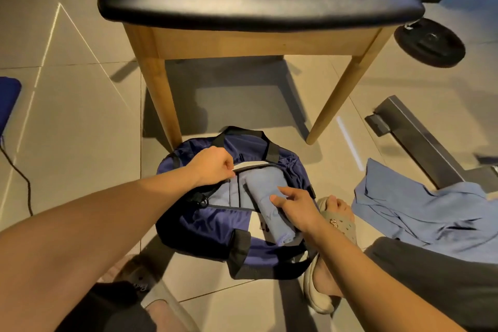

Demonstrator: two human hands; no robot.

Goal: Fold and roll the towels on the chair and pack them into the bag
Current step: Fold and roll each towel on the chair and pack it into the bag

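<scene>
**Rolled towel going into the bag below the chair**

A dark blue object [9,100] and a black cable [16,167] lie far left. The left hand [213,167] pinches the pale rim of the navy bag [215,226], holding it open on the tiled floor [75,143]. The chair [256,8] stands just behind. The right hand [296,205] grasps a rolled grey-blue towel [266,197] inside the bag. An unfolded towel [420,210] lies crumpled at right beside a metal frame [420,143]. No writing is legible.
</scene>
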